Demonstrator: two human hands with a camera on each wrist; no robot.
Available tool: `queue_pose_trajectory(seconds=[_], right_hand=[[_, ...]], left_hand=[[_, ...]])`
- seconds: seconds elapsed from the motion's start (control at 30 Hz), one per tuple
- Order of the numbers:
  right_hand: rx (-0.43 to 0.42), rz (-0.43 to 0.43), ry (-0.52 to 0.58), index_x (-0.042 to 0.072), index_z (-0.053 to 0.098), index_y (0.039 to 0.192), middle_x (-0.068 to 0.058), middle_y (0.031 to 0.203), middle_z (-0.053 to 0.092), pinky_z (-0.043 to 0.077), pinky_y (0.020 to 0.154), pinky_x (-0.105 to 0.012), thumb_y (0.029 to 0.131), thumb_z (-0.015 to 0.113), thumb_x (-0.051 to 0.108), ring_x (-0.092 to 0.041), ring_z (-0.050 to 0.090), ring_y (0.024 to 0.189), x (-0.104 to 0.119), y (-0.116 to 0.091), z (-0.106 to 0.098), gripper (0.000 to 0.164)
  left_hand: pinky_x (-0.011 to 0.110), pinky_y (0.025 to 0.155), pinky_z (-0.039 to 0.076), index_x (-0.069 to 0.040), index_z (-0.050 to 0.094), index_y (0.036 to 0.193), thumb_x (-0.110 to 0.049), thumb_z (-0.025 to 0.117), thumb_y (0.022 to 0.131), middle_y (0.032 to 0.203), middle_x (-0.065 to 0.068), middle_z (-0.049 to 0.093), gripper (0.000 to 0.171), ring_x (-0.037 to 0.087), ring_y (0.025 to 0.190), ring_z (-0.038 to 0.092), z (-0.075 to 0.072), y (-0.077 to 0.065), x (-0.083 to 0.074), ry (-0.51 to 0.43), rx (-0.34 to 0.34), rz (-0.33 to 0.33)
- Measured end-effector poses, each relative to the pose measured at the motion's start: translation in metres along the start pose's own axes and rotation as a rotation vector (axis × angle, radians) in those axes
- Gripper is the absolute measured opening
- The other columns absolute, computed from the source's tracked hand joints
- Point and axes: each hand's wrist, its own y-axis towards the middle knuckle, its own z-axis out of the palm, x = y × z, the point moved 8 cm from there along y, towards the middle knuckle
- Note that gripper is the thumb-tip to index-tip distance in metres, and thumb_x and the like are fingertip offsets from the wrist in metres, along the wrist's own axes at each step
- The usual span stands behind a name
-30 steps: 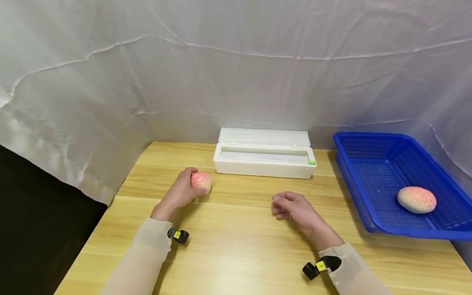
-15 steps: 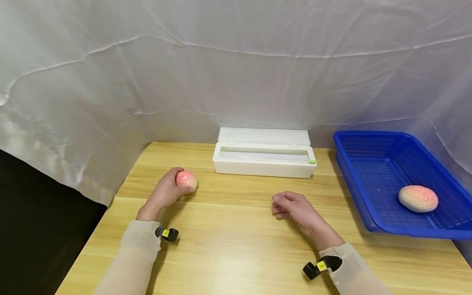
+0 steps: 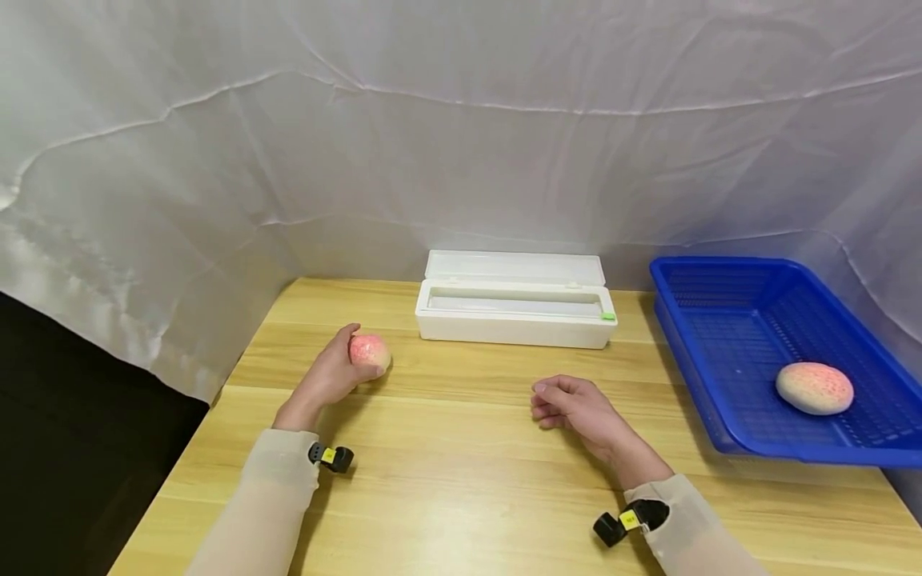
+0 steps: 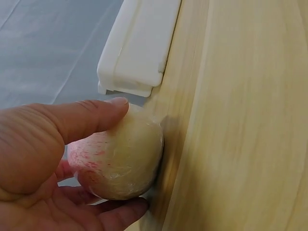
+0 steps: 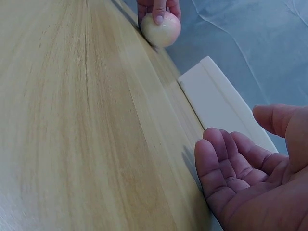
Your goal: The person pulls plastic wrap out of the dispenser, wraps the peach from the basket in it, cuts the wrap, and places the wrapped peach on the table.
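Nearest, I listed two pale sleeves [image 3: 252, 512], each with a black wrist device [image 3: 342, 459], over a wood-grain table [image 3: 461, 496]. Item: right hand [image 3: 575, 408], above the middle of the table, idle, fingers loosely bent, thumb apart from them. Item: blue basket [image 3: 684, 376], at the right, with a speckled pink-and-cream fruit [image 3: 814, 389] lying in its near half. Item: left hand [image 3: 333, 374], thumb and fingers pinching a film-wrapped peach [image 3: 370, 353] from opposite sides; the peach was left of the white box [image 3: 515, 330], and I couldn't tell whether it touched the table. The box: long, lid raised behind, green tab [image 3: 608, 316] at its right end. Farthest: grey-white curtain [image 3: 461, 176].
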Motion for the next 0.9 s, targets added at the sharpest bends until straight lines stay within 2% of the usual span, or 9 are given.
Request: queue_pose_trajectory(seconds=[0.13,0.27,0.37,0.47,0.57,0.67,0.77,0.83,0.9], right_hand=[[-0.007,0.002,-0.011,-0.012,0.059,0.128,-0.015,0.107,0.071,0.062,0.083,-0.034,0.108,0.063,0.026,-0.023,0.071,0.094,0.001,0.0,-0.001,0.043],[-0.076,0.001,-0.022,-0.012,0.061,0.126,-0.012,0.1,0.072,0.063,0.079,-0.033,0.107,0.063,0.022,-0.021,0.071,0.089,0.005,0.002,-0.01,0.039],[-0.181,-0.028,-0.061,-0.012,0.063,0.123,-0.008,0.091,0.073,0.062,0.074,-0.031,0.107,0.063,0.021,-0.017,0.069,0.081,0.017,0.003,-0.026,0.037],[-0.371,-0.08,-0.174,-0.007,0.066,0.12,-0.005,0.087,0.071,0.059,0.07,-0.026,0.106,0.065,0.028,-0.013,0.066,0.076,0.036,0.001,-0.052,0.038],[-0.601,-0.101,-0.323,-0.001,0.064,0.126,-0.004,0.096,0.067,0.051,0.071,-0.025,0.103,0.067,0.042,-0.014,0.062,0.08,0.053,-0.005,-0.08,0.048],[-0.755,-0.107,-0.402,0.002,0.056,0.137,-0.013,0.118,0.059,0.046,0.084,-0.035,0.1,0.067,0.052,-0.026,0.058,0.101,0.063,-0.007,-0.098,0.063],[-0.794,-0.093,-0.43,0.001,0.044,0.148,-0.022,0.137,0.049,0.042,0.099,-0.049,0.099,0.064,0.056,-0.037,0.051,0.12,0.067,-0.001,-0.105,0.077],[-0.785,-0.067,-0.449,0.0,0.038,0.154,-0.026,0.147,0.044,0.04,0.108,-0.056,0.099,0.062,0.058,-0.042,0.048,0.129,0.067,0.005,-0.108,0.083],[-0.761,-0.046,-0.468,-0.001,0.037,0.157,-0.028,0.15,0.045,0.039,0.112,-0.059,0.1,0.06,0.059,-0.044,0.047,0.132,0.066,0.012,-0.109,0.085]], left_hand=[[0.062,0.117,0.041,-0.003,0.015,0.167,-0.026,0.08,0.093,0.164,0.032,0.033,0.101,0.047,0.142,0.046,0.0,-0.001,0.0,-0.013,0.0,-0.004],[0.061,0.117,0.042,-0.004,0.014,0.167,-0.034,0.079,0.093,0.165,0.031,0.031,0.103,0.047,0.143,0.046,-0.002,-0.001,-0.001,-0.007,0.004,0.01],[0.062,0.119,0.039,-0.005,0.014,0.168,-0.044,0.076,0.096,0.167,0.031,0.029,0.103,0.047,0.147,0.042,-0.005,-0.001,-0.006,-0.006,-0.004,0.021],[0.064,0.12,0.036,-0.005,0.016,0.167,-0.05,0.07,0.099,0.167,0.03,0.028,0.098,0.048,0.149,0.038,-0.011,0.0,-0.017,-0.001,-0.044,0.03],[0.063,0.119,0.038,-0.005,0.025,0.165,-0.047,0.067,0.102,0.165,0.028,0.034,0.086,0.047,0.145,0.044,-0.017,0.002,-0.035,0.01,-0.131,0.053],[0.06,0.118,0.041,-0.005,0.036,0.161,-0.037,0.067,0.104,0.161,0.024,0.041,0.072,0.044,0.144,0.046,-0.016,0.006,-0.056,0.023,-0.21,0.077],[0.058,0.12,0.04,-0.007,0.044,0.158,-0.028,0.068,0.104,0.159,0.021,0.045,0.062,0.042,0.146,0.045,-0.006,0.013,-0.077,0.031,-0.235,0.108],[0.056,0.121,0.039,-0.008,0.047,0.157,-0.021,0.068,0.103,0.16,0.021,0.045,0.059,0.04,0.147,0.044,0.004,0.02,-0.087,0.039,-0.224,0.129],[0.053,0.123,0.036,-0.008,0.046,0.157,-0.015,0.067,0.101,0.161,0.02,0.044,0.06,0.039,0.149,0.042,0.016,0.028,-0.095,0.055,-0.202,0.154]])
